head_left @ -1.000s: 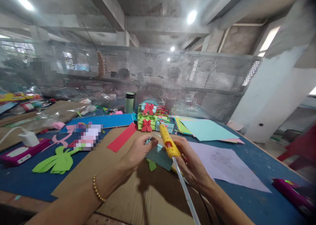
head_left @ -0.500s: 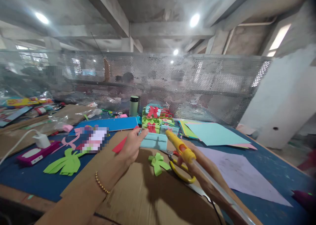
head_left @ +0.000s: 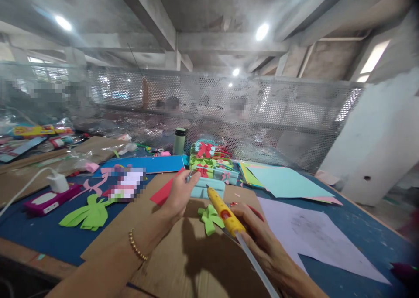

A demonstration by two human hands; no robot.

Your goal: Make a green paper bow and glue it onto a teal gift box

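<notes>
My left hand (head_left: 178, 195) pinches a small light-blue paper box (head_left: 207, 187) and holds it just above the brown cardboard sheet (head_left: 170, 258). My right hand (head_left: 253, 228) is closed round a yellow hot glue gun (head_left: 224, 210) with a clear glue stick (head_left: 257, 267) trailing from its back. The nozzle points at the box's front edge. A green paper bow (head_left: 209, 217) lies on the cardboard under the gun. A gold bead bracelet (head_left: 136, 245) is on my left wrist.
Finished paper boxes with red bows (head_left: 209, 160) are stacked behind. Teal paper sheets (head_left: 283, 182) and a pale sheet (head_left: 314, 237) lie right. A green cut-out (head_left: 85, 213), a pink device (head_left: 46, 200) with a charger (head_left: 59, 182) lie left. A green flask (head_left: 179, 141) stands before a mesh screen (head_left: 209, 110).
My right hand brought the glue gun back from the right, its nozzle now at the blue box. My left hand kept hold of the box; the scissors are now hidden behind my hand.
</notes>
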